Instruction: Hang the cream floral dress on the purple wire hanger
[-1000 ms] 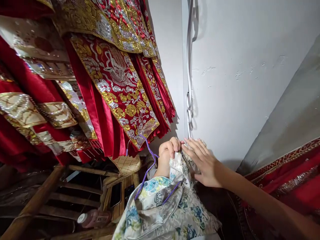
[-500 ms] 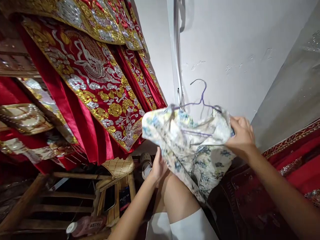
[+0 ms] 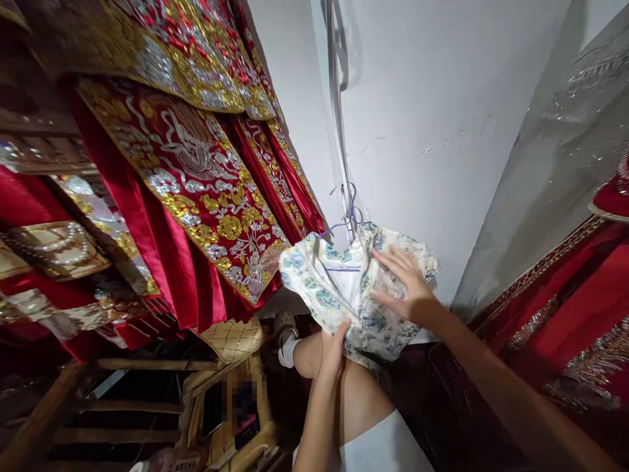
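Note:
A white V-neck floral top (image 3: 319,298) with blue and yellow print hangs on a thin purple hanger (image 3: 352,196) in front of me. The hanger's hook overlaps the metal rail against the wall; whether it rests on it I cannot tell. My left hand (image 3: 335,344) grips the top low on its front, thumb outside and the other fingers hidden behind the fabric. Against the other side of the chest lies my right hand (image 3: 405,285), fingers spread and nothing grasped. The lower part of the top is bunched above my knees.
Red embroidered garments (image 3: 211,196) hang close on the left. More red sequined clothing (image 3: 580,282) is at the right. A wooden chair (image 3: 196,393) at lower left carries phones (image 3: 246,413), with a bottle (image 3: 179,460) near it. A white wall (image 3: 417,118) stands ahead.
The top and hanger have moved left and away from me, up to the rail. My right hand has let go of the shoulder and lies spread on the front. My left hand has shifted right.

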Available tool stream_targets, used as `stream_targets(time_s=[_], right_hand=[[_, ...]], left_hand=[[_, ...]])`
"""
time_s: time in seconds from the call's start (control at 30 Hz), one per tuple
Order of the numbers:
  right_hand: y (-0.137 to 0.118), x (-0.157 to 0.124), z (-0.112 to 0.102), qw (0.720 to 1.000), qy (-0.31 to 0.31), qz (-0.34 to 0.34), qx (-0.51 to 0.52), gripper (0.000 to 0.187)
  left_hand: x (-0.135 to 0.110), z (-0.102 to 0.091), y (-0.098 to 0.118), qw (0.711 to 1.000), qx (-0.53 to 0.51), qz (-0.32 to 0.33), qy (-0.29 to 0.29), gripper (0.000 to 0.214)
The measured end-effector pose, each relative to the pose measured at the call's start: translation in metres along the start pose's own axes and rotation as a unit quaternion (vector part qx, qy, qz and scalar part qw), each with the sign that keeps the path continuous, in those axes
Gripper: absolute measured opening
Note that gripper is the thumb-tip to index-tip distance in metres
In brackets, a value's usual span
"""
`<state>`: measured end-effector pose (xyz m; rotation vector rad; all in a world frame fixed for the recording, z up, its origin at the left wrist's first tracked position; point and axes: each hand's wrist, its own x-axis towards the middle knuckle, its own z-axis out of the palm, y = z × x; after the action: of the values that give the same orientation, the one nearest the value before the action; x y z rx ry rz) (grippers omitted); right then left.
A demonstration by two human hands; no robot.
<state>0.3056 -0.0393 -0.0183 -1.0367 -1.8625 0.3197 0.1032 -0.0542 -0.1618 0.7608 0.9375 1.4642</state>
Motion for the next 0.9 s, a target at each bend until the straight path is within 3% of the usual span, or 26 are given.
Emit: stream_targets(time_s=[0.07, 0.13, 0.2, 0.23, 0.3, 0.37, 0.43, 0.53, 0.63, 0.8, 0.9], right_hand=[[-0.002, -0.028, 0.015, 0.977, 0.001, 0.074, 0.200, 0.058], [0.000, -0.060, 0.036, 0.924, 0.080, 0.163, 0.337, 0.055], [0.003, -0.091, 0.060, 0.863, 0.198, 0.262, 0.383, 0.053], [0.004, -0.104, 0.071, 0.837, 0.220, 0.309, 0.393, 0.053], [0.004, -0.123, 0.089, 0.808, 0.181, 0.375, 0.417, 0.056], [0.002, -0.129, 0.098, 0.805, 0.095, 0.392, 0.435, 0.059], [0.000, -0.123, 0.099, 0.822, 0.040, 0.372, 0.430, 0.060], [-0.002, -0.111, 0.096, 0.859, 0.026, 0.323, 0.396, 0.061], [-0.001, -0.110, 0.097, 0.878, 0.021, 0.297, 0.374, 0.055], [-0.002, -0.117, 0.098, 0.876, 0.019, 0.299, 0.378, 0.045], [-0.001, -0.115, 0.095, 0.866, 0.010, 0.312, 0.391, 0.047]], left_hand=[[-0.011, -0.002, -0.008, 0.999, 0.021, 0.025, 0.019, 0.073], [-0.022, -0.001, -0.014, 0.998, 0.029, 0.044, 0.037, 0.073], [-0.033, 0.003, -0.014, 0.997, 0.033, 0.051, 0.042, 0.076], [-0.038, 0.005, -0.014, 0.997, 0.037, 0.050, 0.036, 0.078], [-0.045, 0.009, -0.010, 0.997, 0.051, 0.046, 0.021, 0.081], [-0.049, 0.012, -0.007, 0.997, 0.067, 0.036, 0.008, 0.083], [-0.051, 0.012, -0.004, 0.997, 0.069, 0.022, -0.002, 0.084], [-0.054, 0.009, -0.002, 0.998, 0.066, 0.013, -0.017, 0.078], [-0.056, 0.003, -0.001, 0.997, 0.071, 0.018, -0.006, 0.073], [-0.056, -0.003, -0.006, 0.998, 0.066, -0.011, -0.002, 0.075], [-0.052, -0.005, -0.011, 0.997, 0.071, 0.007, 0.042, 0.071]])
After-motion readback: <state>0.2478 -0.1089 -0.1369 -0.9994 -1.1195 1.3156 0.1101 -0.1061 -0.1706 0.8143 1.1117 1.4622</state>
